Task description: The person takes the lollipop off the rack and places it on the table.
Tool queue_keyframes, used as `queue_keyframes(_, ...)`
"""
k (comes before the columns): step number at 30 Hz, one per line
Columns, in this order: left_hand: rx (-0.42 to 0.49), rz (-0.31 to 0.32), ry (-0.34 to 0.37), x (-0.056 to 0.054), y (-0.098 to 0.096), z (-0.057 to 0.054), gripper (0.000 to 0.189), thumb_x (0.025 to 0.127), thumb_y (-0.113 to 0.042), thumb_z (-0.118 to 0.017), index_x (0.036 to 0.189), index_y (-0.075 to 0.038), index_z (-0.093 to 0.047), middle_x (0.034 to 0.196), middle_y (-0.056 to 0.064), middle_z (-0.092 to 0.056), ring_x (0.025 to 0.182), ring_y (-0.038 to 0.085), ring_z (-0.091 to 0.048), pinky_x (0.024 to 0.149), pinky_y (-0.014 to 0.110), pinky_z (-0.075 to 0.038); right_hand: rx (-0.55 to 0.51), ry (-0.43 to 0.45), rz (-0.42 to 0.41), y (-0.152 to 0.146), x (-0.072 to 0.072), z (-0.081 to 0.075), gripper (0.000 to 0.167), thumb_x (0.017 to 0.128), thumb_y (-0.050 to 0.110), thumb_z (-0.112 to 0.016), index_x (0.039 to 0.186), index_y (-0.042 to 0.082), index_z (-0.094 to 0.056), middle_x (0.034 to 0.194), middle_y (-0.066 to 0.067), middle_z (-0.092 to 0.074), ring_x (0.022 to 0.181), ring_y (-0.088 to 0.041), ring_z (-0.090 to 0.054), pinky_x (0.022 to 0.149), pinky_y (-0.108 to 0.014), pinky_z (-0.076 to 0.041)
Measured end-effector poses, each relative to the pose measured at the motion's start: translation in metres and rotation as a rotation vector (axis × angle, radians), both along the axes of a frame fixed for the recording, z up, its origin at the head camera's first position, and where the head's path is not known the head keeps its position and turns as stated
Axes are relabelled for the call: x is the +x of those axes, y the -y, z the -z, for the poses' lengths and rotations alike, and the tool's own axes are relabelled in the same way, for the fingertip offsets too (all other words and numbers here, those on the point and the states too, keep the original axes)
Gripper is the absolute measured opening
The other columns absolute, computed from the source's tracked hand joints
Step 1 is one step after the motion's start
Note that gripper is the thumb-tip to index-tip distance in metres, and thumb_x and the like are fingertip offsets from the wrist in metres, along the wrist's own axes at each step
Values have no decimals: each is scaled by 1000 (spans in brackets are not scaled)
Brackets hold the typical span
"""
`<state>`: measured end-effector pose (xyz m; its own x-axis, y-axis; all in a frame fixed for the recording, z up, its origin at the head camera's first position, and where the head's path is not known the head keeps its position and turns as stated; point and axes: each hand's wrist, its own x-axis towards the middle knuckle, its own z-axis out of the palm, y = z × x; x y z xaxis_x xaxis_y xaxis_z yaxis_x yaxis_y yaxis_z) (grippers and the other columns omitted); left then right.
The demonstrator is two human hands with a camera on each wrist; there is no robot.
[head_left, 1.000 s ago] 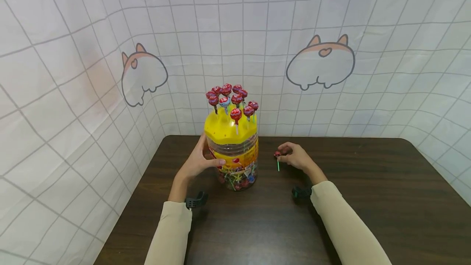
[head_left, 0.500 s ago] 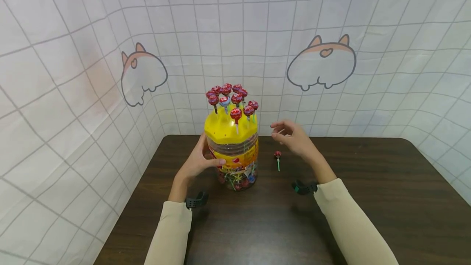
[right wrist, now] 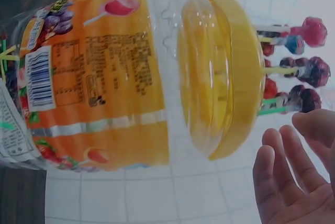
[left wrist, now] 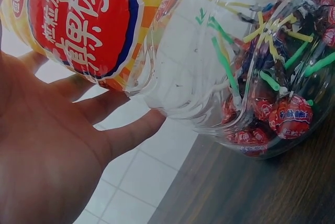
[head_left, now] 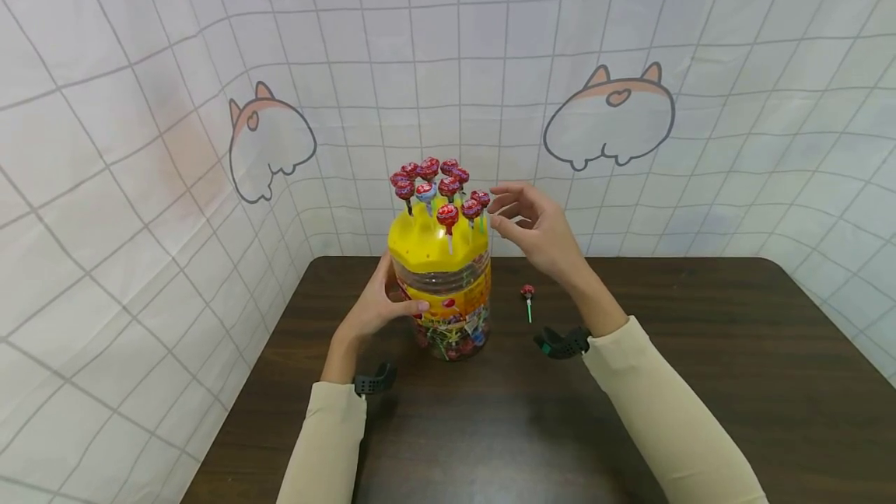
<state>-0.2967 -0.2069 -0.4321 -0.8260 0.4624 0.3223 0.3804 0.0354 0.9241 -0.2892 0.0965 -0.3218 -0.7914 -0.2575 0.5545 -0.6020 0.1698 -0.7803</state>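
Note:
A clear plastic jar (head_left: 451,306) with an orange label and a yellow lid (head_left: 423,243) stands upright on the table. Several wrapped lollipops (head_left: 448,216) poke up from holes in the lid, mostly red with one light blue. My left hand (head_left: 367,309) holds the jar's left side, thumb across the front and fingers behind. In the left wrist view, loose lollipops (left wrist: 293,116) lie in the jar's bottom. My right hand (head_left: 542,232) is beside the lid's right edge, fingers and thumb apart, right at the rightmost lollipop (head_left: 480,198). Its thumb tip comes near the heads in the right wrist view.
One red lollipop with a green stick (head_left: 528,302) lies on the dark wooden table (head_left: 665,379), to the right of the jar. Behind the table's far edge hangs a white grid-patterned cloth (head_left: 483,84) with dog drawings.
My right hand let go of the single lollipop on the table, then rose and moved left to the lid's edge. My left hand stayed on the jar.

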Motion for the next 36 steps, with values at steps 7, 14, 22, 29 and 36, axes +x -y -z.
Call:
queue_keyframes(7,-34,-41,25,4,2,2,95,87,-15,-81,158,-38,-22,147,5,-50,130,29,-54,106,55,-51,15,-20,-23,9,-1,-5,43,95,5,-69,136,7,-59,115,-18,-67,97,-31,-67,83,-24,-57)
queue_keyframes(14,-20,-24,17,4,2,1,95,87,-15,-81,158,-38,-22,148,5,-50,131,29,-54,106,55,-51,36,-31,-20,13,-2,-5,42,96,6,-67,136,9,-60,110,-17,-69,96,-28,-67,81,-25,-57)
queue_keyframes(22,10,10,3,2,2,1,98,86,-9,-80,159,-36,-20,149,7,-49,133,29,-54,107,56,-51,24,-39,-12,16,-2,-4,42,96,5,-68,137,8,-60,107,-19,-70,96,-29,-67,77,-22,-57)
queue_keyframes(29,3,5,15,2,1,-1,97,87,-12,-80,159,-37,-21,149,5,-49,133,28,-54,108,55,-50,-40,-76,16,15,-1,-8,43,96,5,-67,138,9,-59,107,-19,-69,90,-25,-66,71,-21,-56)
queue_keyframes(36,-2,2,19,1,-1,-1,96,88,-11,-80,159,-37,-20,150,5,-48,133,28,-53,108,54,-50,-58,-112,34,6,2,-13,44,96,5,-67,138,12,-60,103,-18,-68,81,-24,-67,65,-21,-55)
